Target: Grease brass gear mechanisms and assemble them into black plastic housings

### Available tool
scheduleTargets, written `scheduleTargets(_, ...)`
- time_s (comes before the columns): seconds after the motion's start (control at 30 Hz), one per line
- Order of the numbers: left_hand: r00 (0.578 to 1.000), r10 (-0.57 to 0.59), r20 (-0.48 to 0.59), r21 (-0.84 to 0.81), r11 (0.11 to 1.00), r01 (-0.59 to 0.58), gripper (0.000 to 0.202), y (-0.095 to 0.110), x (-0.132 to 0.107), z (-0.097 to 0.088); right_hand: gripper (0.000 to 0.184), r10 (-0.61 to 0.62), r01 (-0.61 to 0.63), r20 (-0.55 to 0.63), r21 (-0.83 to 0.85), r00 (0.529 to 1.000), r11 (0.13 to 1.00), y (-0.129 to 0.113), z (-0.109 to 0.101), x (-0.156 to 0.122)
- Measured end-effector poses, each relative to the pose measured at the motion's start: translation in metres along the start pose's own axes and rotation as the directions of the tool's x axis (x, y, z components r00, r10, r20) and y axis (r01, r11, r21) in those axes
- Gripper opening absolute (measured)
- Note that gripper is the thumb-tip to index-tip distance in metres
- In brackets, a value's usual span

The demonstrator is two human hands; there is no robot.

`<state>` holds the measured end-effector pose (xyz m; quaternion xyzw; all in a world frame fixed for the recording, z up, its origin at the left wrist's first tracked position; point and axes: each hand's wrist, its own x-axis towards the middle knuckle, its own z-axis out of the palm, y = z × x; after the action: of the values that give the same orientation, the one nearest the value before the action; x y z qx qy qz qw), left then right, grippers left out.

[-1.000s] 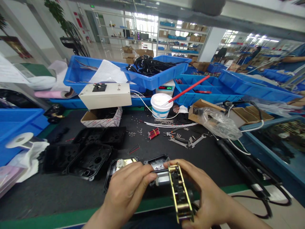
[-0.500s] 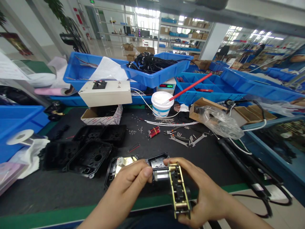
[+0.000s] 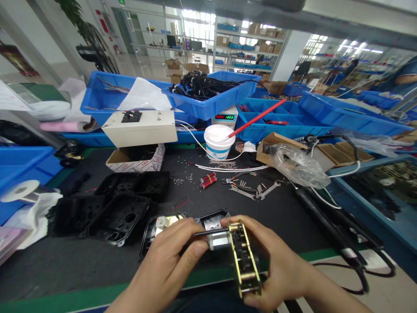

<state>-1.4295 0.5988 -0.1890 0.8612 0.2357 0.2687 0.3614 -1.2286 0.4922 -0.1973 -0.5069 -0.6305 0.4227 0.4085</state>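
My right hand (image 3: 276, 265) grips a brass-framed mechanism (image 3: 244, 261) with a small silver motor (image 3: 219, 240) sticking out of its left side. My left hand (image 3: 169, 261) is closed at the motor's end, with finger and thumb pinching a thin black wire (image 3: 208, 233) that runs to it. Both hands hover just above the near edge of the black mat (image 3: 65, 261). Right behind them lies an open black housing (image 3: 163, 226) with metal parts inside.
Empty black plastic housings (image 3: 120, 208) lie at the left. Wrenches and pliers (image 3: 250, 189), a red bundle (image 3: 208, 180) and small pins are scattered mid-mat. A white tub (image 3: 216, 143), a beige switch box (image 3: 140, 126) and blue bins (image 3: 211, 100) stand behind. Black cables (image 3: 335, 234) run at the right.
My left hand has shifted its fingers on the motor end, and a thin black wire now shows between them. The mechanism stays in my right hand, almost unmoved.
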Motion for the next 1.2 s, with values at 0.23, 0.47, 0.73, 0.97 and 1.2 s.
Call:
scheduleTargets(0.23,0.997,-0.065,-0.029,-0.013,0.998,0.065,0.024,0.004,-0.002,0.006,0.09,-0.04,0.042,0.017,-0.213,0.999,0.976,0.002,0.001,-0.001)
scheduleTargets(0.47,0.999,-0.01,-0.045,-0.056,0.998,0.008,0.01,0.002,-0.001,0.004,0.092,-0.094,0.093,0.008,-0.236,0.996,0.967,0.001,-0.003,-0.001)
scheduleTargets(0.73,0.997,-0.076,0.025,-0.112,0.991,0.079,0.023,-0.004,-0.005,0.003,0.093,-0.136,0.128,0.0,-0.334,0.991,0.934,0.005,-0.002,-0.006)
scheduleTargets(0.97,0.994,-0.107,0.031,-0.164,0.98,0.11,0.022,0.003,-0.002,0.004,0.097,-0.153,0.148,0.007,-0.295,0.988,0.944,0.007,-0.001,-0.003)
scheduleTargets(1.2,0.996,-0.079,-0.027,-0.127,0.989,0.075,0.017,-0.003,-0.01,0.007,0.096,-0.093,0.091,-0.037,-0.047,0.995,0.995,0.012,0.004,-0.003)
